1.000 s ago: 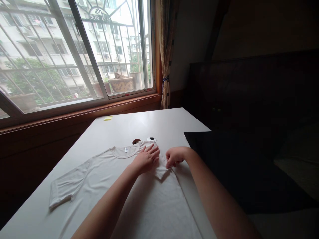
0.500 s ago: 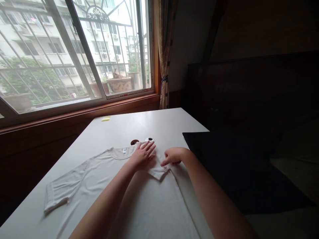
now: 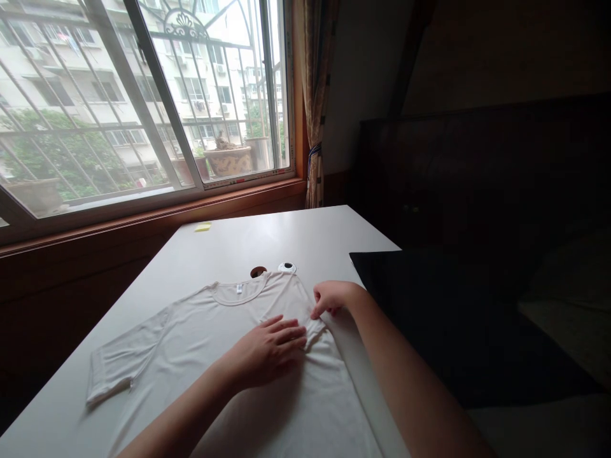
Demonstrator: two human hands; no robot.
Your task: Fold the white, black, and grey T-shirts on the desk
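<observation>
Left hand (image 3: 274, 346) has slid down off the shirt's shoulder, leaving it uncovered; fingers extended, gripping nothing visible. Right hand (image 3: 331, 299) curled at the bunched sleeve, pinch unclear. Count: one white shirt (image 3: 191, 331), lower centre of frame; two hands; one yellow patch (image 3: 203, 226), one brown-rimmed hole (image 3: 258, 272), one white ring (image 3: 282, 268).

Daylight comes in through the window (image 3: 214, 95) at 11 o'clock, its brightest patches washed out to white and the panes hazy toward 10. A soft glare lies on the table (image 3: 229, 245) near 12. The shirt (image 3: 191, 337) is evenly but dimly lit, with faint fold shadows and a darker one below the left hand (image 3: 272, 350). From 1 to 4 o'clock everything sinks nearly to black, perhaps a wooden panel there. The hands look reasonably sharp.
</observation>
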